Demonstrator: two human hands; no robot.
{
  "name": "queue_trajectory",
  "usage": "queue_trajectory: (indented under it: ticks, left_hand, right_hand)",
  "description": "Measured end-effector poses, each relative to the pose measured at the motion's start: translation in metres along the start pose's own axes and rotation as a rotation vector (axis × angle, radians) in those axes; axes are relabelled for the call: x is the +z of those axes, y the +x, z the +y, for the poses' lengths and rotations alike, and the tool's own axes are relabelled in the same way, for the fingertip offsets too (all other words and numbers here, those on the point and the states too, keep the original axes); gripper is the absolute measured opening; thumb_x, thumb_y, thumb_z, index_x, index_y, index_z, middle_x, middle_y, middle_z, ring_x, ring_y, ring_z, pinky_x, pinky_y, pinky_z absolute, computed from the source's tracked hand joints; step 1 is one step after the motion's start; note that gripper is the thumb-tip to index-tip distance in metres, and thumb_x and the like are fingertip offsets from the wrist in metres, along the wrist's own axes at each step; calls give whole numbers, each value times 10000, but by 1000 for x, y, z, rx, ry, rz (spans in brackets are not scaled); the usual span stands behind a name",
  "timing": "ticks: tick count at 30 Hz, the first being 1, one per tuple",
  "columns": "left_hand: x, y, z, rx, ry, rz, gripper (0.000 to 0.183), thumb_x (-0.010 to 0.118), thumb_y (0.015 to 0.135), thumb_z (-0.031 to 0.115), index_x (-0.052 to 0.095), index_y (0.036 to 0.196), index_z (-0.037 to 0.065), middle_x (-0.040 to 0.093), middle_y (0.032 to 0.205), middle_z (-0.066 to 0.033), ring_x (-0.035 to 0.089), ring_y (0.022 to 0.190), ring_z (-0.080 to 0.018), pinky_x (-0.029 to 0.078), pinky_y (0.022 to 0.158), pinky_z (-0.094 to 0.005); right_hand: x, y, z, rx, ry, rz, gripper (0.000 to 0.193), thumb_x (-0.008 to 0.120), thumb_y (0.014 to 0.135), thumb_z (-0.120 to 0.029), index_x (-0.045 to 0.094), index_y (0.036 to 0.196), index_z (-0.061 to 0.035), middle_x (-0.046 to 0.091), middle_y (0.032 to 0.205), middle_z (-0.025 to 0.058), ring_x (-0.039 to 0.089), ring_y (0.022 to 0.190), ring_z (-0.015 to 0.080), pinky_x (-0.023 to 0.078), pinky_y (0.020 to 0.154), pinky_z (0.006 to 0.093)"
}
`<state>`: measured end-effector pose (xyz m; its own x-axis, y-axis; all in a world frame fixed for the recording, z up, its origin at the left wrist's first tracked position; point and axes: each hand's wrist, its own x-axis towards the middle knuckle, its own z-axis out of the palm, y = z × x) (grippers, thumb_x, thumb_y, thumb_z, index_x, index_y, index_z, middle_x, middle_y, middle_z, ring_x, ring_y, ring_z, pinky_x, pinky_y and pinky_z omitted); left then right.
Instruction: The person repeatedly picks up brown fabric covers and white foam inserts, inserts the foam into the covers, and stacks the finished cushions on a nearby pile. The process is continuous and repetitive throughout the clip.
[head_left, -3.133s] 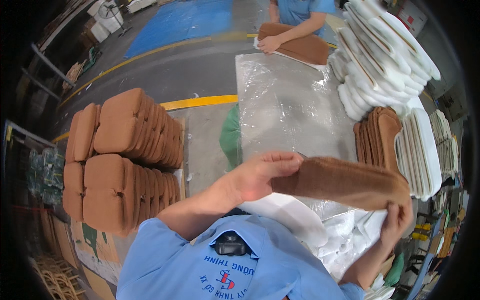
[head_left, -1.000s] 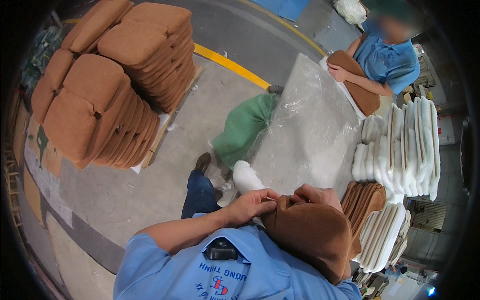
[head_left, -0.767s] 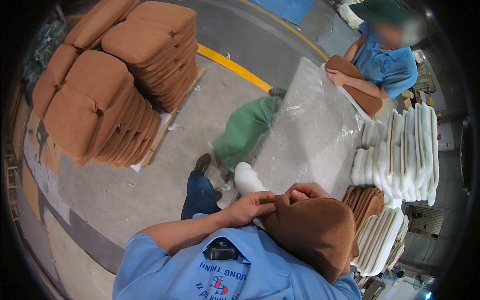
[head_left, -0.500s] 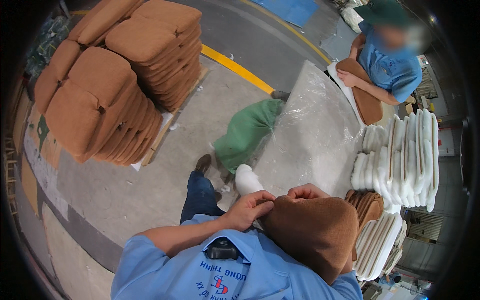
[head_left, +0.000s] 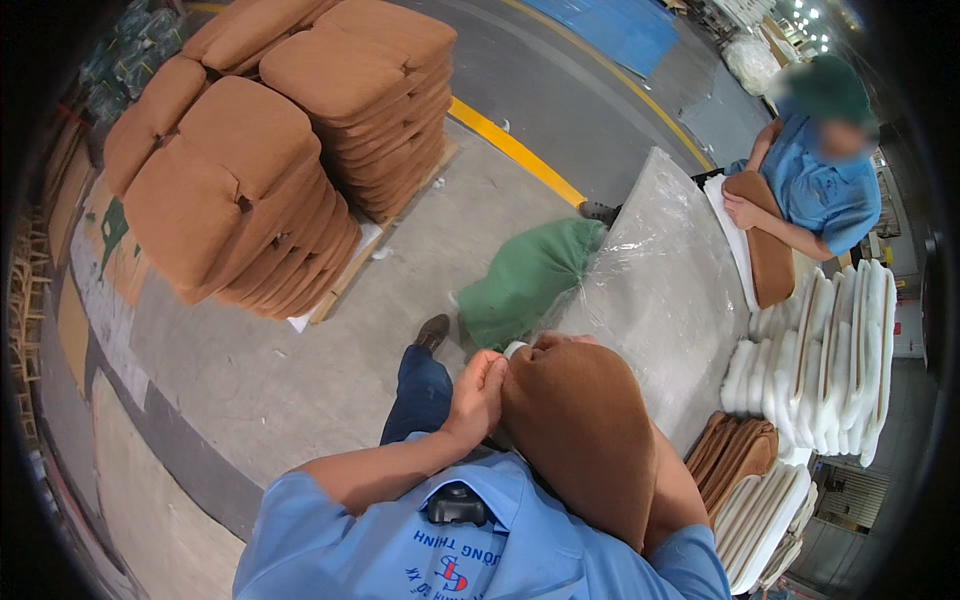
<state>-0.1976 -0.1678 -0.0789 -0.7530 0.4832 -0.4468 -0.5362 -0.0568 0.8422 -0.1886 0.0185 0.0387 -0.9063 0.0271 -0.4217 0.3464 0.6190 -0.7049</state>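
Observation:
A brown fabric-covered cushion (head_left: 585, 430) stands tilted against my chest, its broad face toward me. My left hand (head_left: 478, 392) is closed in a pinch at the cushion's upper left edge, beside a bit of white padding (head_left: 515, 348). My right hand (head_left: 556, 341) reaches around the cushion's far side and grips its top edge; most of its fingers are hidden behind the fabric. The right forearm passes behind the cushion.
Tall stacks of brown cushions (head_left: 250, 190) stand at the left. Ahead are a green sack (head_left: 530, 280) and a plastic-covered table (head_left: 670, 270). On the right are white padded pieces (head_left: 820, 350) and brown covers (head_left: 730, 455). Across the table, a co-worker (head_left: 820, 180) holds another brown cushion (head_left: 768, 240).
The cushion has tipped more upright and shifted left in my hands. My left hand has moved up and turned at its edge, and white padding now shows there. The whole view has shifted.

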Motion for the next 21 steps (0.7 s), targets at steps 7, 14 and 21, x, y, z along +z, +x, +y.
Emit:
queue_trajectory:
  ticks: [7,14,21]
  left_hand:
    - [-5,33,-48,7,257,91,200,502,1116,207,597,1098,31,635,928,-119,586,873,-209,505,832,-386]
    - [-12,49,-60,0,277,-153,263,527,1084,128,523,1341,72,678,1096,-125,641,1025,-221,514,923,-367]
    - [-50,77,-5,-153,242,-787,880,684,935,-21,259,1681,170,581,1434,-90,584,1290,-214,501,1066,-367]
  right_hand:
    - [38,41,65,-57,168,8,234,697,968,-220,741,1106,-37,755,1056,88,714,962,224,543,838,353]
    - [29,19,95,-28,556,209,289,639,1042,-232,711,1221,-16,744,1160,89,688,1088,199,530,941,342]
    - [-64,-199,52,280,664,160,629,706,1029,-369,538,1501,12,665,1344,98,586,1304,199,440,1127,366]
